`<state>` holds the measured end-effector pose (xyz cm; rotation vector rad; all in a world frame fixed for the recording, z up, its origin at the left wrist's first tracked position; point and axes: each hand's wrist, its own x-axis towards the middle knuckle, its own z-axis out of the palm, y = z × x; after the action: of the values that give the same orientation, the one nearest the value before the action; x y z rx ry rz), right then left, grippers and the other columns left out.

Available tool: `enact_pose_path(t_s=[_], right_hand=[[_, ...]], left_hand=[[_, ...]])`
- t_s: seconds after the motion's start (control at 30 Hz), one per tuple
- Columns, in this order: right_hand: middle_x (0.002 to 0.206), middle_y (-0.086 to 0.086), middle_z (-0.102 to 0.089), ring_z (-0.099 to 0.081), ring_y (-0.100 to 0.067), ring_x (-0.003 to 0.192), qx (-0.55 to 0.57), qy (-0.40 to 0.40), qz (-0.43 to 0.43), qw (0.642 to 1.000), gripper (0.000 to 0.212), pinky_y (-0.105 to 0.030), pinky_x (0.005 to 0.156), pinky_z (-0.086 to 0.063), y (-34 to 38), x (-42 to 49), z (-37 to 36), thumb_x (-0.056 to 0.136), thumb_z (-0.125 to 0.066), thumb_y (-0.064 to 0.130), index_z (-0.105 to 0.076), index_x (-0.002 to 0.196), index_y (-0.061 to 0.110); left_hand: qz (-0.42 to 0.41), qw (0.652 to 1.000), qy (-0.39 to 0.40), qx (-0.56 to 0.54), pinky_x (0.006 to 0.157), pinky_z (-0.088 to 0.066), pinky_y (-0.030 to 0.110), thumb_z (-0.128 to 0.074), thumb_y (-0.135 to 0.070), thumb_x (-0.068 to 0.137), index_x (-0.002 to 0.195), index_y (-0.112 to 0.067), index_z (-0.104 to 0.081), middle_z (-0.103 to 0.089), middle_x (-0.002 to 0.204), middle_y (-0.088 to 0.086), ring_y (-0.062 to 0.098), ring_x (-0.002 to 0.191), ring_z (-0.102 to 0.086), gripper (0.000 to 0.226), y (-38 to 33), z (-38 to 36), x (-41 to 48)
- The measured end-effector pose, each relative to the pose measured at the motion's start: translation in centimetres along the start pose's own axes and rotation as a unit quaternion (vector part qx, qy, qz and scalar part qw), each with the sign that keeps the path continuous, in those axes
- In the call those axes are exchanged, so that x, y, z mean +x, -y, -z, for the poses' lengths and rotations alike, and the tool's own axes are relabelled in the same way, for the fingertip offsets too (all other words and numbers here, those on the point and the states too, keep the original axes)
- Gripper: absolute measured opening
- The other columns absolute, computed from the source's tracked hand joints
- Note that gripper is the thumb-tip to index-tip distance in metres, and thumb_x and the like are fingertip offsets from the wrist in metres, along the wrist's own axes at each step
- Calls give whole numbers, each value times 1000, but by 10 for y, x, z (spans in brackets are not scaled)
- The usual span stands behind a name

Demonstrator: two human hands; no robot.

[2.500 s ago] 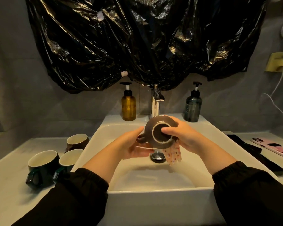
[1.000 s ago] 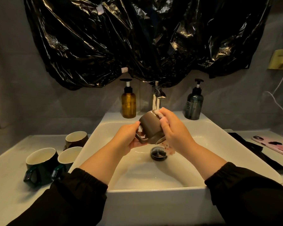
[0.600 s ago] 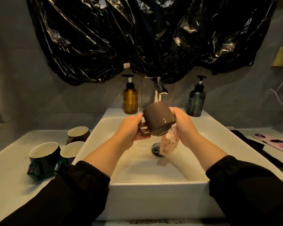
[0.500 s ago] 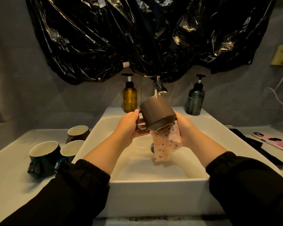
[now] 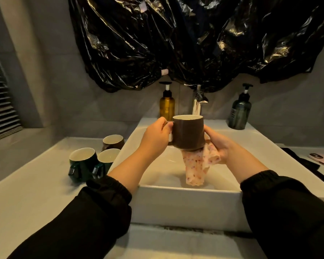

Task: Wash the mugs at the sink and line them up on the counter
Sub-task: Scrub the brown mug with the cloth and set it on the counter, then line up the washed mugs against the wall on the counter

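I have the brown mug (image 5: 187, 131) upright in the air over the sink (image 5: 176, 189), mouth up, so its long axis runs straight up and down, and it sits just in front of the tap (image 5: 198, 101). My left hand (image 5: 153, 139) grips it by the handle, which points to my left. My right hand (image 5: 219, 144) is curled under the lower right side of the mug, holding a pale speckled cloth (image 5: 195, 169) against the base, and the loose end of the cloth hangs down into the basin. The mug is glossy dark brown outside with a light lining showing at the rim. I cannot tell whether any soap or water is on it. What matters for the next move is that the desk (image 5: 36, 193) where the others stand lies to my left, on the side of the hand that carries the mug. There a green mug (image 5: 82, 161), a second green mug (image 5: 108, 158) and a far brown mug (image 5: 112, 142) stand close together beside the sink wall. I judge I am wiping the base, and once the right hand lets the cloth drop away, the left hand alone could swing the mug across, keeping it level.
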<state>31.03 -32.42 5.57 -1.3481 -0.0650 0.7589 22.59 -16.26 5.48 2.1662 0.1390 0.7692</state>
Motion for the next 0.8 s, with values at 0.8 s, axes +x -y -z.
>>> enact_pose_path(t_s=[0.8], right_hand=[[103,-13,-65,-62,-27,98,-157,-184,151,958,33,-40,89,-48,8,38,-64,93,-45,36,-63,102,9]], left_hand=[[147,973,-56,-169,76,-52,37,-45,-14,97,71,-10,-56,-61,71,5,16,70,-59,29,36,52,7]])
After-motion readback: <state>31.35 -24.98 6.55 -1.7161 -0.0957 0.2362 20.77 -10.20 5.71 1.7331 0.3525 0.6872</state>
